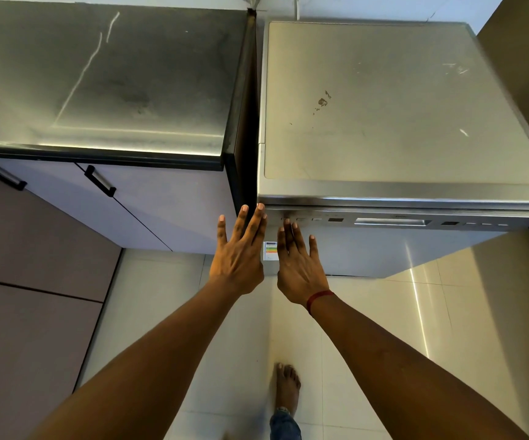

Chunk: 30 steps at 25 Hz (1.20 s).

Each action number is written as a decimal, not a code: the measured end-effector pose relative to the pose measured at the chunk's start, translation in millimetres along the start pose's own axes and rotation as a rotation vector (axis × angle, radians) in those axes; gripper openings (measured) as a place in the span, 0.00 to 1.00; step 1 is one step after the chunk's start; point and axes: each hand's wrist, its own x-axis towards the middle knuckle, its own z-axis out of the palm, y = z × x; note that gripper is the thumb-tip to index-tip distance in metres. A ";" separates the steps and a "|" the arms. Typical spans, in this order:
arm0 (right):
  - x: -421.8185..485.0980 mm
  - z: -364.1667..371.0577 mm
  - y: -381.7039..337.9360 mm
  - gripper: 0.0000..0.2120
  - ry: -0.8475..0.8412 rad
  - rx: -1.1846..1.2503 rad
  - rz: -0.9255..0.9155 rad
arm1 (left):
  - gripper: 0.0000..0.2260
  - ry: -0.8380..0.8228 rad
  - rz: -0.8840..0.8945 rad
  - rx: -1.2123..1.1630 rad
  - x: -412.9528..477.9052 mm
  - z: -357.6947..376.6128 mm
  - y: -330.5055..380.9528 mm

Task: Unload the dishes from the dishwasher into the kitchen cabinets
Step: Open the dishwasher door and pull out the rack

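Observation:
The silver dishwasher [399, 103] stands at the right, its door shut and its control panel [390, 222] facing me. No dishes are in view. My left hand [239, 255] is stretched out flat, fingers straight, its fingertips at the dishwasher's top left corner. My right hand [299, 265], with a red thread round the wrist, is also flat with straight fingers, in front of the door's upper left part near the buttons. Whether either hand touches the door I cannot tell. Both hands hold nothing.
A dark stone counter [104, 77] lies at the left, with lilac cabinet doors [148, 201] and black handles [99, 185] below it. A sticker [270, 250] sits on the dishwasher door. My bare foot [287, 389] stands on the pale tiled floor [447, 312].

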 end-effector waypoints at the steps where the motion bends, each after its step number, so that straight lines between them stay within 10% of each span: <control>1: -1.6 -2.0 -0.9 0.40 0.005 0.012 -0.008 | 0.42 -0.003 0.005 0.004 -0.6 -0.6 0.4; 11: -0.1 -52.1 12.6 0.34 0.422 0.001 -0.210 | 0.39 0.151 0.111 0.106 3.9 -42.2 -16.6; 30: 96.9 -319.0 31.0 0.34 0.628 -0.128 -0.202 | 0.31 0.438 0.061 0.095 97.9 -282.8 -79.3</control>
